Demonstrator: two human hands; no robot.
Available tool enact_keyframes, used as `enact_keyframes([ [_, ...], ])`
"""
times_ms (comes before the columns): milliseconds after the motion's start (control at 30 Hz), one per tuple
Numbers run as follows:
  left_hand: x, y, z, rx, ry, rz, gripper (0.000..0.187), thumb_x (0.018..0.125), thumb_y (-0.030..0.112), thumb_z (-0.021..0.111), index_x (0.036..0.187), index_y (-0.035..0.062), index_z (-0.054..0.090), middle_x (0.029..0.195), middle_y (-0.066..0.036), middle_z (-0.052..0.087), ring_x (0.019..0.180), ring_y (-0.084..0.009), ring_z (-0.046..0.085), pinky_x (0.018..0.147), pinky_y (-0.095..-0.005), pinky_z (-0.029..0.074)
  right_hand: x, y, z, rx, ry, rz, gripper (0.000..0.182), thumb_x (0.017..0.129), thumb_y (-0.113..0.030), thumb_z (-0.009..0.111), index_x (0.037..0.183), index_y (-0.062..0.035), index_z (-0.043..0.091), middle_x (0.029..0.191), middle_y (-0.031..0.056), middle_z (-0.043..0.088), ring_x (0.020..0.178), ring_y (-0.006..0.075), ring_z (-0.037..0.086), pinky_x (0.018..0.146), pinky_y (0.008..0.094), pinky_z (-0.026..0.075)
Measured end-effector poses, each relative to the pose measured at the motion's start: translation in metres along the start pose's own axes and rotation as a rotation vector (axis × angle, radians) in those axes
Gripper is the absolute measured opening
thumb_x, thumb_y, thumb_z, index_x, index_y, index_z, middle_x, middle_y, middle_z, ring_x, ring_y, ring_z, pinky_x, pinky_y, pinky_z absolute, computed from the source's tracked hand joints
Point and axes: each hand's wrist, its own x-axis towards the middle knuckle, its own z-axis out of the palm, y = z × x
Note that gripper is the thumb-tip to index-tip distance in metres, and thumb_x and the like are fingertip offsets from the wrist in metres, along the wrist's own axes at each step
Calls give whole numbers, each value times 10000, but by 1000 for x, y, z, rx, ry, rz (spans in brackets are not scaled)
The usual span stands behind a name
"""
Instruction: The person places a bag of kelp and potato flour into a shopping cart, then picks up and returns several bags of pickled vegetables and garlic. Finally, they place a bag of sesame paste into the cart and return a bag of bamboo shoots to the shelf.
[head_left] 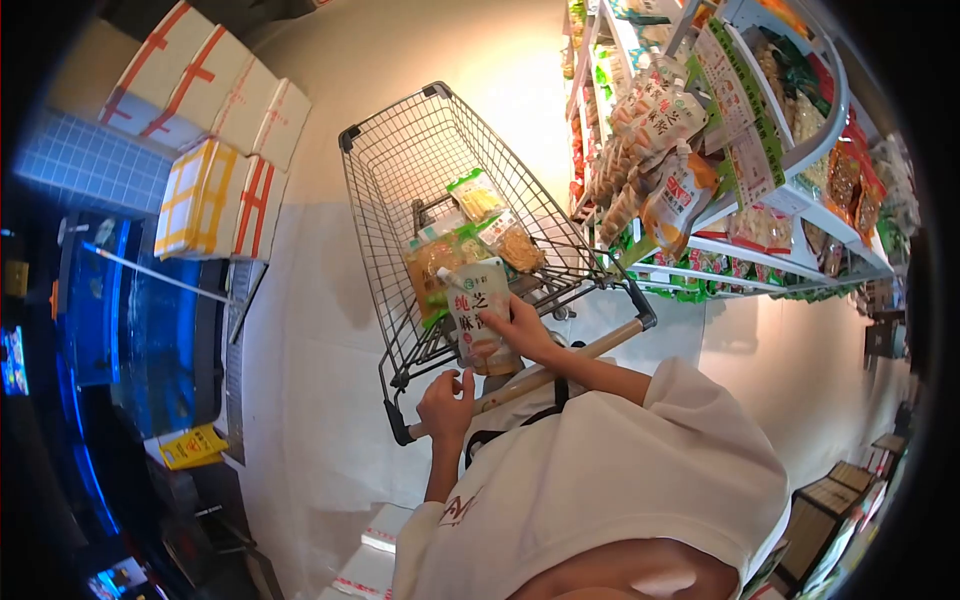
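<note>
My right hand (520, 330) grips the right side of a pale spouted pouch (480, 310) with dark and red characters, held above the cart's handle end. Close to the pouch's lower left is my left hand (447, 402), its fingers curled near the cart handle (500, 396); whether it holds anything is hidden. Beyond them the wire shopping cart (385, 190) contains a green-topped packet (476, 195), a bag of brown food (517, 246) and an orange-brown packet (425, 262), partly covered by the pouch.
Shelves (800, 200) of packaged food stand at the right, with pouches (660, 115) hanging from their end. White boxes (200, 75) with red tape are stacked at upper left, above blue tanks (155, 340). More white boxes (385, 527) lie at bottom.
</note>
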Motion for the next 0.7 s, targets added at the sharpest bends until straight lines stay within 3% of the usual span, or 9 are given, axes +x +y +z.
enact_keyframes([
  [100, 22, -10, -12, 7, 25, 62, 281, 899, 364, 678, 828, 91, 683, 669, -30, 653, 627, -243, 655, 575, -401, 492, 14, -3, 14, 41, 49, -19, 439, 910, -300, 689, 1210, 6, 591, 1045, 162, 722, 956, 245, 708, 840, 368, 543],
  [233, 58, -13, -27, -2, -103, -20, 310, 939, 391, 621, 847, 102, 682, 706, -48, 677, 640, -246, 670, 584, -405, 498, 35, -6, 24, 18, 74, 27, 456, 919, -318, 680, 1210, 21, 588, 1058, 164, 716, 974, 235, 700, 850, 362, 539],
  [433, 100, -31, -31, 1, -72, 7, 296, 941, 374, 619, 849, 100, 681, 704, -48, 675, 642, -248, 668, 580, -399, 497, 65, -16, 37, 80, 113, 42, 467, 922, -333, 679, 1192, 38, 592, 1064, 169, 710, 963, 233, 695, 837, 366, 539],
  [700, 153, -29, -41, 21, -85, 18, 277, 937, 349, 626, 863, 92, 698, 709, -57, 688, 644, -230, 675, 623, -378, 509, 99, -26, 43, -13, 214, 38, 462, 917, -354, 674, 1172, 25, 605, 1021, 182, 718, 932, 278, 709, 815, 381, 540],
])
